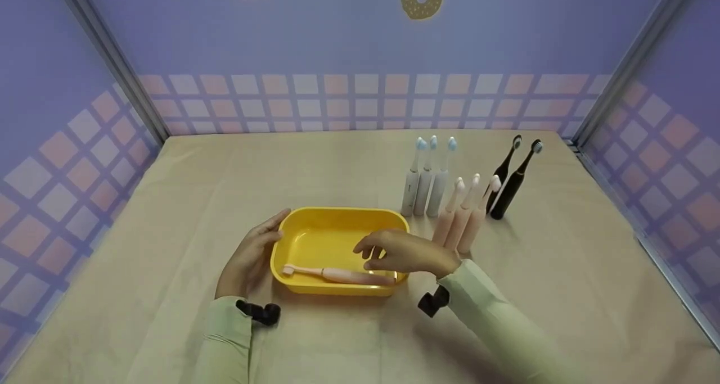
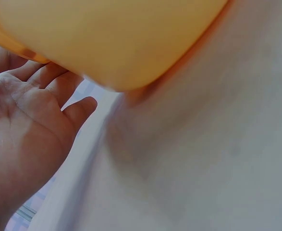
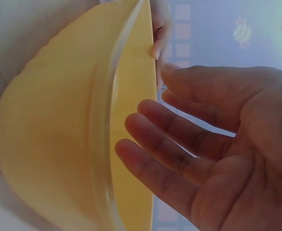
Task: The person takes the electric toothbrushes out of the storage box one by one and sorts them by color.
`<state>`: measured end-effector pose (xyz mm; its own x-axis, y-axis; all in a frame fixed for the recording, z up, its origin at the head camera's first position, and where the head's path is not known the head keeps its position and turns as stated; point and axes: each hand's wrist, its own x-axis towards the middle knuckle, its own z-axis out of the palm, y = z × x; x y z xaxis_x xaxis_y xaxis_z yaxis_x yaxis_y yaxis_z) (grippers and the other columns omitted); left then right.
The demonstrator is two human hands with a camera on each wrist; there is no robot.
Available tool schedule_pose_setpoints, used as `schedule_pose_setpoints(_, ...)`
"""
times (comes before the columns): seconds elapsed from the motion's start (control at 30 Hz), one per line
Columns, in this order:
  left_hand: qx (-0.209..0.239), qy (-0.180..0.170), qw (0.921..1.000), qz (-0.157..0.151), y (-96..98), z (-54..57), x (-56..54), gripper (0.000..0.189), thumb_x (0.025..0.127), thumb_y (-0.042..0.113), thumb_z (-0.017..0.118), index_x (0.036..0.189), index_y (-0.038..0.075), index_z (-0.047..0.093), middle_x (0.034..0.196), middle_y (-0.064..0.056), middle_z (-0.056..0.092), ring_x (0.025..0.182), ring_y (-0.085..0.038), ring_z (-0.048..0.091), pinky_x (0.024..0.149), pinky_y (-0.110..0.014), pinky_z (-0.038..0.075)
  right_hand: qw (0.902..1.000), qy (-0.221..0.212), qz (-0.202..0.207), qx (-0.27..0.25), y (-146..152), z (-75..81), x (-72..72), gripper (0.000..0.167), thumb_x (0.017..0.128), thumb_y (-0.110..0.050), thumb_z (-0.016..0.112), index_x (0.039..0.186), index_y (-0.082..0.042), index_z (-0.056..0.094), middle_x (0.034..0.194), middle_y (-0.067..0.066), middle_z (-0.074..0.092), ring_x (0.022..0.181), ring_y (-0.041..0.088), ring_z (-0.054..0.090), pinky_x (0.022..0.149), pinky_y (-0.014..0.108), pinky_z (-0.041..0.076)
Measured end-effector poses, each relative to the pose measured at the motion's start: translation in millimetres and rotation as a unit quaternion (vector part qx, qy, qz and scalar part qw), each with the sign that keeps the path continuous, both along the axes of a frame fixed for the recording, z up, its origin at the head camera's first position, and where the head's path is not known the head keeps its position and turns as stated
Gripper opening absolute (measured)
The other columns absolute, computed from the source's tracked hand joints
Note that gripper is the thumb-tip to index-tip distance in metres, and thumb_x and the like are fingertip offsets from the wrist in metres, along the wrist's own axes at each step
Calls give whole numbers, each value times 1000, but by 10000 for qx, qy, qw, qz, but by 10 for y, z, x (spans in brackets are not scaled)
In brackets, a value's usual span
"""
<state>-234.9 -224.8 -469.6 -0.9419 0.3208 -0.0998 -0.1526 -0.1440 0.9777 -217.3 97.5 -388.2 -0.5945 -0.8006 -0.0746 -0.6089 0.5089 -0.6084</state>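
Note:
A yellow plastic basin (image 1: 343,211) stands on the table in the head view, with one pink electric toothbrush (image 1: 349,275) lying along its near side. My left hand (image 1: 256,249) rests at the basin's left end, its fingers along the outer wall under the rim; the left wrist view shows the palm and the loosely extended little finger. Over the basin's right side hovers my right hand (image 1: 402,252), holding nothing. Its fingers are spread and slightly bent above the rim in the right wrist view, where the basin wall (image 3: 49,130) fills the left part.
Right of the basin, several electric toothbrushes stand upright: white ones (image 1: 426,190) behind, pink ones (image 1: 462,221) nearer, black ones (image 1: 509,193) farthest right. The pink group is close beside my right wrist. Patterned purple panels (image 1: 360,46) enclose the table's back and sides.

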Motion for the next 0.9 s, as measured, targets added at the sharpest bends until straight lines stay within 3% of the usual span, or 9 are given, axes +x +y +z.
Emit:
schedule_pose_setpoints(0.5, 85, -29, 9999, -54, -6, -1, -2, 57, 100, 6, 38, 155, 10, 20, 162, -3, 15, 148, -19, 17, 115, -30, 30, 9957, 130, 429, 806, -167, -12, -46, 34, 90, -7, 62, 123, 2, 63, 112, 15, 69, 101, 25, 65, 91, 35, 53)
schedule_pose_setpoints(0.73, -183, 51, 9998, -86, -11, 11, 8, 55, 101, 9, 38, 154, 12, 22, 161, -1, 17, 147, -21, 24, 112, -28, 36, 9928, 88, 217, 1178, -261, -14, -14, 31, 91, -7, 60, 120, -3, 67, 112, 10, 70, 103, 24, 63, 95, 36, 50)
schedule_pose_setpoints(0.9, -54, -29, 9999, -87, 0, 12, 8, 56, 101, 9, 39, 154, 13, 23, 161, -1, 18, 146, -22, 25, 113, -31, 35, 9896, -95, 149, 1427, -307, -35, -10, 30, 94, -15, 58, 121, -6, 68, 113, 8, 70, 100, 21, 64, 93, 35, 52)
